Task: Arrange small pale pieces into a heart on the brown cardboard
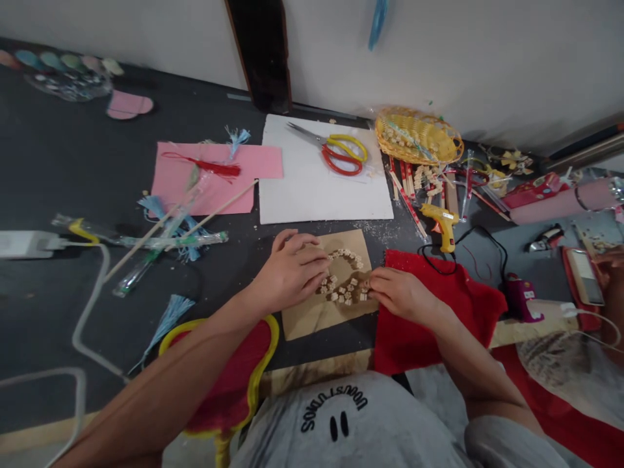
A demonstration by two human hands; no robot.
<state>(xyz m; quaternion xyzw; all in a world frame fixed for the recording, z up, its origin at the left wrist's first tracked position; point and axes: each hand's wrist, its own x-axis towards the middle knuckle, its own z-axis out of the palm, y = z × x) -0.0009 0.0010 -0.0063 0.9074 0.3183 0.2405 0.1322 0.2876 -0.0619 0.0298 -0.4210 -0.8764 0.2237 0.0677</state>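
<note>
Brown sheet | left fingers half-curled by pale pieces | right fingers pinched together | both holds unclear

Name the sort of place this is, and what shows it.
Most likely a handicraft workspace, though whether at home or in a workshop I cannot tell. Signs: a yellow glue gun, red-and-yellow-handled scissors, and small pale pieces arranged on a brown sheet.
</note>
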